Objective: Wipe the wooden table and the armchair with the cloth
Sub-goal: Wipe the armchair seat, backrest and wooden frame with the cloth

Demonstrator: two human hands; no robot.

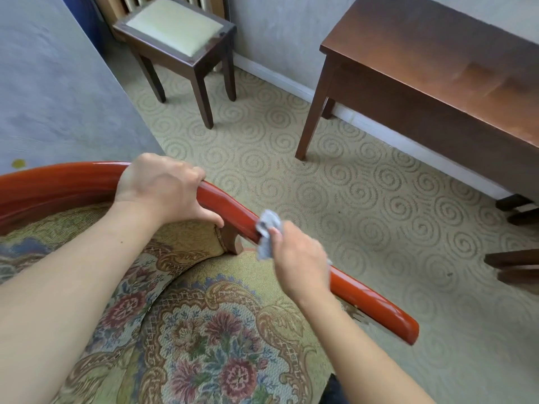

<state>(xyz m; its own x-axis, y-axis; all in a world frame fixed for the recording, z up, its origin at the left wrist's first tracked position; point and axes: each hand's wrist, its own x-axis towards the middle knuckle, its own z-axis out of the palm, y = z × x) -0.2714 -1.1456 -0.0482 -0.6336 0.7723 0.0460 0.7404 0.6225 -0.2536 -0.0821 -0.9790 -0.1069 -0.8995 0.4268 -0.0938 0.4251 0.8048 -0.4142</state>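
Note:
The armchair (376, 301) fills the lower left, with a glossy red-orange wooden rail and floral upholstery. My left hand (163, 191) grips the curved rail near its top, fingers over the far side. My right hand (300, 260) pinches a small crumpled grey-blue cloth (267, 233) and holds it against the rail just right of the armrest post. This hand is slightly blurred. The wooden table (437, 62) stands against the wall at the upper right, dark brown, with nothing on its top.
A dark wooden stool (180, 27) with a pale green cushion stands at the back, by the wall. Swirl-patterned beige carpet (320, 176) covers the floor between the furniture. A grey wall runs along the left. Dark wooden furniture parts (513, 266) poke in at the right edge.

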